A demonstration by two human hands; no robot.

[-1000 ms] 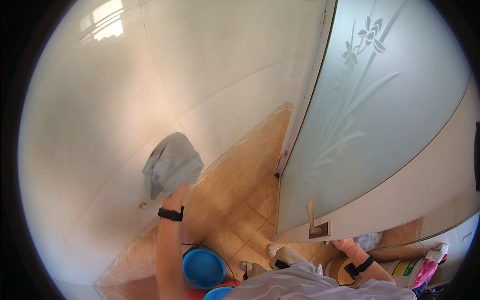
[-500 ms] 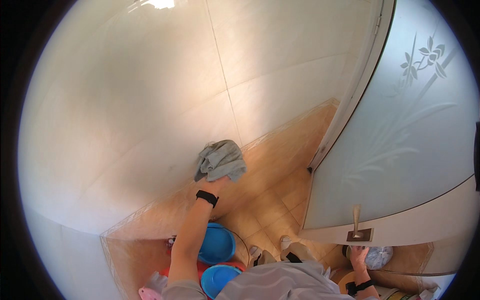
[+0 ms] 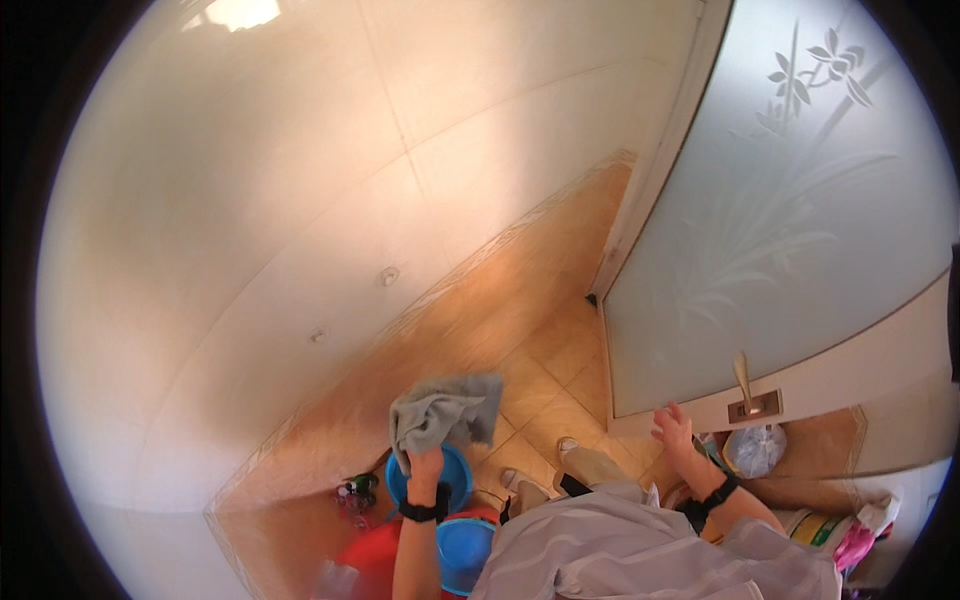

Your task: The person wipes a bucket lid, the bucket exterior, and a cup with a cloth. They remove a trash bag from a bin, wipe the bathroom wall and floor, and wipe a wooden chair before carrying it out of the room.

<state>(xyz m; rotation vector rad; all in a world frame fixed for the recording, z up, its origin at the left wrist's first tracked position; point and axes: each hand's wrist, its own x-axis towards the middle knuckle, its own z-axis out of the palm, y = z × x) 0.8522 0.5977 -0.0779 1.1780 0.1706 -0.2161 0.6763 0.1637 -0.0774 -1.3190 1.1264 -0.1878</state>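
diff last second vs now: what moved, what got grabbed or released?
Left hand came off the white tiled wall and down, the grey cloth still gripped, now above the blue basin. Right hand rose, open, near the glass door. Nothing released. Basin and door handle unchanged.

Glossy white wall tiles across the left and upper field, crossed by thin grout lines, with two small round fittings set low on the surface. Narrow patterned border strip along the wall base. Orange-tan floor tiles below. Frosted glass door at right, etched with a flower-and-leaf motif, in a white frame. Metal lever handle on a rectangular plate near the door's lower edge. Blue basins stacked beside a red basin at bottom centre. Small bottles against the wall base. Tied white plastic bag on the floor at right. Pink-capped spray bottle at lower right.
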